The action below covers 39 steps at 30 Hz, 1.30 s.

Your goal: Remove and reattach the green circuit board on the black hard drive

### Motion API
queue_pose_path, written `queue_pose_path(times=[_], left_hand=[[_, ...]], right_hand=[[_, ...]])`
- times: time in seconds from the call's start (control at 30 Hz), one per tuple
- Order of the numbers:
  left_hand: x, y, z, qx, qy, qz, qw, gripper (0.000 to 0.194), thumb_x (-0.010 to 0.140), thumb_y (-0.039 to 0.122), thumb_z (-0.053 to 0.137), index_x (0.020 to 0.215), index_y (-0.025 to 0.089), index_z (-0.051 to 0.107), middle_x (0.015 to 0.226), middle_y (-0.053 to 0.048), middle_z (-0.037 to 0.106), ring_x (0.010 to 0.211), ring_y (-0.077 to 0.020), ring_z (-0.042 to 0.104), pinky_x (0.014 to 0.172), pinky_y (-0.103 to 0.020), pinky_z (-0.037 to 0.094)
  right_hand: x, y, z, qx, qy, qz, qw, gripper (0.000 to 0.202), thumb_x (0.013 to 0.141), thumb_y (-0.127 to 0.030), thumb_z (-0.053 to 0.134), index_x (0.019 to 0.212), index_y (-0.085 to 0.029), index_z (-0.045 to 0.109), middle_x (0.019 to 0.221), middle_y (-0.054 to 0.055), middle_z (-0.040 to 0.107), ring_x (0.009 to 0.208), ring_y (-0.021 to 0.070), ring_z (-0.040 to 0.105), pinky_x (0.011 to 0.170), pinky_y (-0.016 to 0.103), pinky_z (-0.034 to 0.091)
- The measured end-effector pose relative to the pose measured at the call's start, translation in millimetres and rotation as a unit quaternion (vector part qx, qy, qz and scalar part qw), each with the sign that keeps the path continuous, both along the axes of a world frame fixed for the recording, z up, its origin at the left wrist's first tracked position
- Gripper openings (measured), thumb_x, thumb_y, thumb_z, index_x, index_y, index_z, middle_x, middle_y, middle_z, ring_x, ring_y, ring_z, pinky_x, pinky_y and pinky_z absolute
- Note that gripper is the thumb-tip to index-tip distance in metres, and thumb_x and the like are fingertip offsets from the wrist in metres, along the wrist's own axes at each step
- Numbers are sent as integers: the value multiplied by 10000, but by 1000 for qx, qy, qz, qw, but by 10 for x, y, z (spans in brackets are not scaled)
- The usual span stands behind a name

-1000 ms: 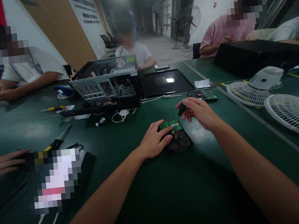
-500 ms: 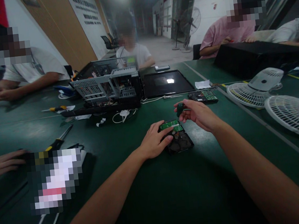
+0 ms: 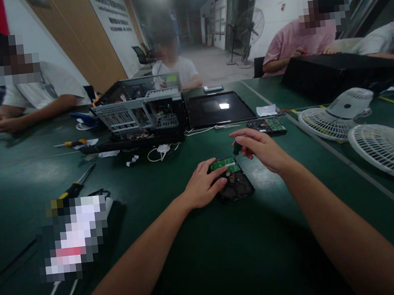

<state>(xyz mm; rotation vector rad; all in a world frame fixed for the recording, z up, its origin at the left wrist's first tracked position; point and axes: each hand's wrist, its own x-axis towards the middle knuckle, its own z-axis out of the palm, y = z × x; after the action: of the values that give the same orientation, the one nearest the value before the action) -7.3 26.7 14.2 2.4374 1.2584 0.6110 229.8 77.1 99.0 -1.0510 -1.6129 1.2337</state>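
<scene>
A hard drive (image 3: 237,186) with a green circuit board lies flat on the green table (image 3: 208,259). My left hand (image 3: 206,183) rests on its left side, fingers apart across the board and the dark casing. In my right hand (image 3: 253,146) is a small dark green screwdriver (image 3: 237,149), pinched between thumb and fingers. Its shaft points down at the board's upper right corner; whether the tip touches is too small to tell. A second hard drive (image 3: 267,127) lies farther back, beyond my right hand.
An open computer case (image 3: 140,113) and a black panel (image 3: 219,109) stand at the back. White fan parts (image 3: 324,117) lie right. A yellow-black screwdriver (image 3: 71,191) and a blurred-out device (image 3: 79,235) lie left. People sit around the table.
My right hand has shifted slightly, and the screwdriver now stands more upright with its shaft showing over the board. Another person's hand at the left edge has gone from view.
</scene>
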Motion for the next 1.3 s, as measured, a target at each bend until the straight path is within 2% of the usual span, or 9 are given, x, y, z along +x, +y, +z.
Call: queue_pose_path(times=[0.13,0.27,0.33,0.47,0.63,0.9,1.0,1.17,1.3], left_hand=[[5,-1,4,1,5,1,1000,526,1051,575,361,1499,349,519,1626,-81,324,1485,-330,311,1199,-577,329],[4,1,-1,-1,3,1,1000,525,1052,575,359,1506,357,509,1627,-79,321,1485,-330,310,1193,-584,334],[4,2,-4,-2,1,0,1000,521,1050,577,365,1504,365,509,1627,-73,323,1483,-328,311,1193,-586,332],[6,4,-10,-3,1,3,1000,524,1050,577,366,1502,358,513,1625,-73,323,1484,-327,308,1197,-578,330],[9,1,-7,2,4,1,1000,521,1051,572,364,1496,352,525,1621,-73,328,1476,-320,319,1204,-560,328],[0,5,-16,0,5,1,1000,529,1051,578,360,1504,350,513,1630,-73,318,1484,-318,306,1201,-564,328],[5,9,-22,-1,5,4,1000,541,1048,588,355,1502,343,518,1632,-80,310,1489,-323,298,1201,-566,327],[7,3,-25,-2,1,7,1000,540,1044,594,362,1498,350,522,1637,-80,299,1493,-327,293,1206,-574,319],[0,1,-25,-6,-2,10,1000,536,1045,592,360,1500,356,518,1641,-80,285,1501,-334,280,1208,-582,313]], right_hand=[[3,-1,-8,13,-22,-1,1000,217,908,-441,668,927,-240,747,689,-7,572,627,131,501,530,288,342],[-11,-9,-10,-17,-2,-2,1000,209,897,-441,681,860,-236,687,855,25,683,606,119,504,507,290,331],[-9,-3,-17,-31,12,0,999,206,902,-450,673,893,-244,674,955,40,718,600,116,514,495,286,338],[9,19,-30,-45,22,12,999,268,930,-489,630,1048,-264,716,996,50,702,589,115,532,464,283,343],[-11,2,-17,-74,57,20,995,321,925,-544,642,952,-231,703,1045,70,689,614,118,580,481,280,397],[-18,9,-32,-103,131,31,985,266,949,-479,615,1003,-220,641,1063,91,710,715,166,656,638,336,528],[-11,18,-35,-93,117,16,989,253,930,-464,640,1040,-236,652,1005,60,698,679,149,629,564,299,469],[-1,35,-40,-60,40,-11,997,260,925,-461,647,1057,-250,723,681,-5,555,616,140,525,512,275,368],[3,34,-41,-42,29,-8,999,208,918,-439,652,914,-242,721,796,29,640,621,132,505,497,282,333]])
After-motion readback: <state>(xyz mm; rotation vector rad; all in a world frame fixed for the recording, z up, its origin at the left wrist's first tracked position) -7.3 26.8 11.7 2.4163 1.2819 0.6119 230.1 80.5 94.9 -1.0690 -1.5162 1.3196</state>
